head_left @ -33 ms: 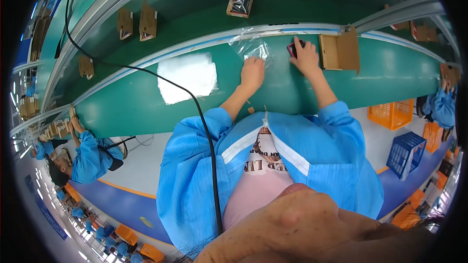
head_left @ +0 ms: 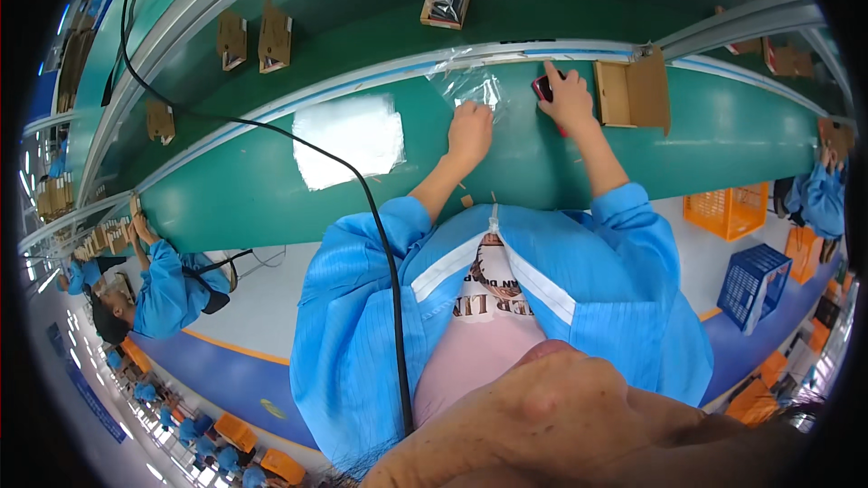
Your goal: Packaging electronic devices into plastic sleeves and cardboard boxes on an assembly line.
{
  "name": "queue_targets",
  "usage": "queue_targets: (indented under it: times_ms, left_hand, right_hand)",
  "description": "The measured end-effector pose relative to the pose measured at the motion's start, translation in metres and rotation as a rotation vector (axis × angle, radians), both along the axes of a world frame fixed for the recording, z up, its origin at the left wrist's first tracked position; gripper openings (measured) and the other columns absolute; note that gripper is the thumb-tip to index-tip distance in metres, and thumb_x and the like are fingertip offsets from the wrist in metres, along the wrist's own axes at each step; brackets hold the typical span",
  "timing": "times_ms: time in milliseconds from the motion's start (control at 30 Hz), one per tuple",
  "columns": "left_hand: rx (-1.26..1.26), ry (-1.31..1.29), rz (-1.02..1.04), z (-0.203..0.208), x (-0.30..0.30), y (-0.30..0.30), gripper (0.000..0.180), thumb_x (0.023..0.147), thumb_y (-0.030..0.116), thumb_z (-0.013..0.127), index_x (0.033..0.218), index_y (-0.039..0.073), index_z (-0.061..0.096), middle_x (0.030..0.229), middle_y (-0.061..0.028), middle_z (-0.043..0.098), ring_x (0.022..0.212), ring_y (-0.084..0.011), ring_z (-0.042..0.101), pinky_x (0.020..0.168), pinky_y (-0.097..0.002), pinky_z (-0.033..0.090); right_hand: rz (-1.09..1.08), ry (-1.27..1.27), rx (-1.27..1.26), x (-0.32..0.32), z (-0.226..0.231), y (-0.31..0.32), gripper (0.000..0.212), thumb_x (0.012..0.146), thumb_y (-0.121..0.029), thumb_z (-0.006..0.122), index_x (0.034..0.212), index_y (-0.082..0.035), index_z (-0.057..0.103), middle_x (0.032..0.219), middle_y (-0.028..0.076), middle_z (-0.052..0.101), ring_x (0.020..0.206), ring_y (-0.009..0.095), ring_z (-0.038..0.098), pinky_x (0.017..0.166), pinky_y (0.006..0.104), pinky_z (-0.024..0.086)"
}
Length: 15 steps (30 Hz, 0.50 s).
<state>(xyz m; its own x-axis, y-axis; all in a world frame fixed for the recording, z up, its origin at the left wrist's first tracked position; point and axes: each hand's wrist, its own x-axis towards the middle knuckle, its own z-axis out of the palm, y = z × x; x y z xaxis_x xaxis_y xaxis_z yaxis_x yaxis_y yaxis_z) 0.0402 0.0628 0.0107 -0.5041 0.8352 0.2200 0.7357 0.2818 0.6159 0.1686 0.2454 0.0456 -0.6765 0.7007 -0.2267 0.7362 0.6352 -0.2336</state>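
My left hand (head_left: 471, 133) is closed, with its fingertips pinched on the near edge of a clear plastic bag (head_left: 484, 90). The bag lies crinkled on the green bench top and reaches toward the metal rail. To the right, my right hand (head_left: 570, 107) rests over a flat dark device with a red edge (head_left: 542, 88). Its index finger stretches away from me past the device, and the palm covers most of it. A red edge also shows below the palm. Just right of this hand stands an open cardboard box (head_left: 615, 98) with its lid folded back.
A white sheet (head_left: 348, 143) lies left of my hands. Beyond the rail (head_left: 380, 75), a small box with dark contents (head_left: 448, 0) and several cardboard boxes sit on a green surface. A black cable (head_left: 348, 170) hangs across the left. Co-workers sit at both sides; orange (head_left: 723, 212) and blue crates (head_left: 752, 286) stand right.
My right index finger has straightened over the device, and more red edge shows below the palm. My left hand and the bag have hardly moved.
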Motion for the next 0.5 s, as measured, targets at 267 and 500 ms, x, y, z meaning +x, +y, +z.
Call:
queue_targets:
  times_ms: [267,500]
  left_hand:
    - [-0.08,-0.21,0.027,-0.009,-0.017,-0.003,0.012,0.079,0.014,0.063,0.084,0.004,0.066,0.082,-0.0168,0.065,0.075,-0.0371,0.062,0.068,-0.0438,0.05]
    - [-0.224,-0.834,0.228,-0.006,-0.029,0.011,0.011,0.085,0.007,0.058,0.09,0.0,0.064,0.07,-0.0099,0.063,0.055,-0.0166,0.061,0.047,-0.0285,0.051]
  right_hand:
    - [-0.496,0.88,-0.907,0.009,0.062,-0.023,0.034,0.094,-0.033,0.056,0.105,-0.001,0.057,0.092,0.008,0.063,0.071,0.013,0.063,0.056,0.022,0.056]
    - [-0.266,0.681,-0.51,0.033,-0.015,-0.098,0.02,0.09,-0.019,0.061,0.097,-0.002,0.056,0.09,0.008,0.059,0.075,0.02,0.062,0.064,0.0347,0.052]
